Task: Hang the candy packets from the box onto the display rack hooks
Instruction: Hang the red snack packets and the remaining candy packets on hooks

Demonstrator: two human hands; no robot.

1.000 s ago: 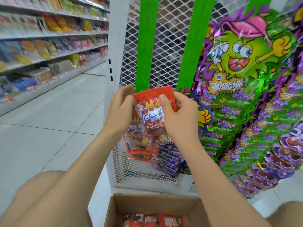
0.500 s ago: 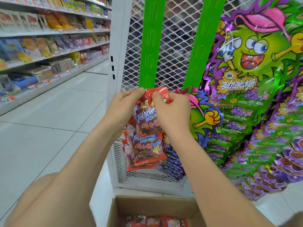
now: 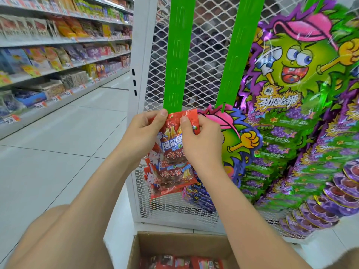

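Counting from the middle of the frame, we find two hands on one red candy packet [image 3: 173, 136]. The left hand [image 3: 143, 131] pinches its upper left corner between thumb and curled fingers. The right hand [image 3: 202, 140] grips its upper right edge the same way, thumb on the front. The packet's top edge sits right at the lower end of the left green strip [image 3: 177, 55], one of two such strips; the other [image 3: 236, 55] slants beside it. Both lie against the white mesh rack [image 3: 206, 45]. We cannot tell whether the packet is caught on a hook. Directly below it hang more red packets [image 3: 171, 177], at least two, overlapping so that we cannot fix the exact number. A bunch of blue-purple packets [image 3: 200, 197] hangs just to their right. Columns of green and purple packets [image 3: 281, 133] fill the right of the frame, too many to count. One open cardboard box [image 3: 174, 243] stands at the bottom centre and holds a layer of red packets [image 3: 184, 262], their number cut off by the frame edge. Stocked store shelves [image 3: 58, 41] run along the upper left.
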